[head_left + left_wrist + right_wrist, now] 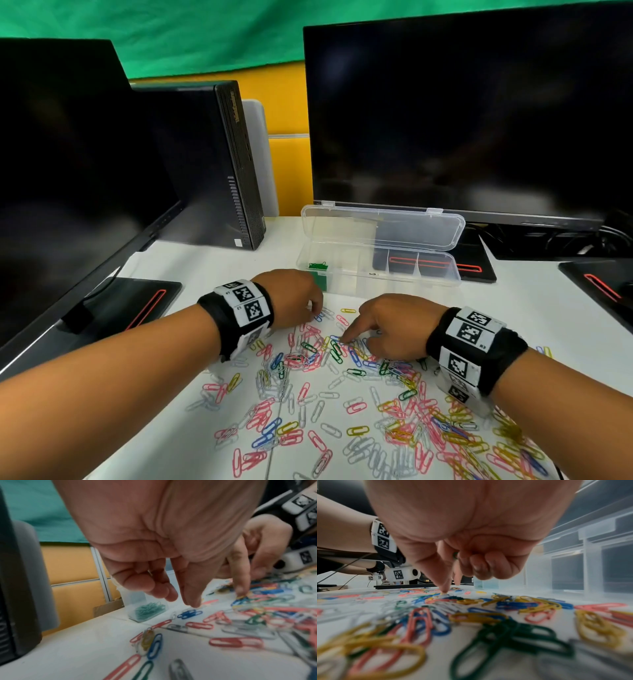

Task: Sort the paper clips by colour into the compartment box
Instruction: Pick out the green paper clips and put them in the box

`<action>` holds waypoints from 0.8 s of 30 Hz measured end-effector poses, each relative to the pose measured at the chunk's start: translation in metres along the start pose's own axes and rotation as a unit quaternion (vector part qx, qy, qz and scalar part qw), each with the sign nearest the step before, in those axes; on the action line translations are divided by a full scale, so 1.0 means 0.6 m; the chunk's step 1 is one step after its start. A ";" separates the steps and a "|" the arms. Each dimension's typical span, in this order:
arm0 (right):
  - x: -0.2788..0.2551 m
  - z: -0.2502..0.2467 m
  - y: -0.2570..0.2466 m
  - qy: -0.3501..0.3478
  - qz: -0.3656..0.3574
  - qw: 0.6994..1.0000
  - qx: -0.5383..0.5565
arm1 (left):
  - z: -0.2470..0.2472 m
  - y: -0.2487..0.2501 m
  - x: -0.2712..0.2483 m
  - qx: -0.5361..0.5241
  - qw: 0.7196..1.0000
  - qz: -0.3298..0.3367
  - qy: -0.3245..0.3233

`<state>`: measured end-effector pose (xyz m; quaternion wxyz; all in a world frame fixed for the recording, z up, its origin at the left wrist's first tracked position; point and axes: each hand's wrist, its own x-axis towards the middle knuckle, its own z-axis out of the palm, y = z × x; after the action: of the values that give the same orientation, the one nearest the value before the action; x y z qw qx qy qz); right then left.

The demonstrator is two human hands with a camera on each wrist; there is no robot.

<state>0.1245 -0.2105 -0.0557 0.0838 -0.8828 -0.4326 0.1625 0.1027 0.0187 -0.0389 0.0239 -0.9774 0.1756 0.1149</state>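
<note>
Paper clips [342,394] in pink, yellow, blue, green and white lie scattered on the white table. Behind them the clear compartment box [428,281] stands with its lid open, and green clips [318,266] fill its leftmost compartment [135,599]. My left hand [317,310] hovers low at the pile's far edge beside that compartment, its fingers [163,592] loosely curled and empty. My right hand [346,339] presses its straight index finger [444,588] on clips in the pile's middle. Its other fingers are curled, and a bit of green clip [454,555] shows inside them.
Two dark monitors [462,120] stand behind the table, with a black PC tower [212,164] between them. Black stand bases [137,301] with red slots sit left, right and behind the box. Clips spread towards the near right edge.
</note>
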 end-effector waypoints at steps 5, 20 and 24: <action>0.001 0.005 0.003 0.028 0.001 0.999 -0.023 | 0.002 0.005 -0.024 -0.051 0.998 0.014 -0.039; 0.011 0.013 -0.004 0.023 -0.044 0.997 -0.060 | 0.020 -0.013 -0.042 -0.338 0.937 -0.081 -0.020; 0.015 0.015 -0.003 0.038 -0.022 0.996 -0.076 | 0.021 0.014 -0.031 -0.466 0.877 -0.091 -0.079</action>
<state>0.1252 -0.2024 -0.0653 0.0363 -0.8825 -0.4594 0.0939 0.0801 0.0180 -0.0467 -0.4099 -0.8751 0.0092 0.2572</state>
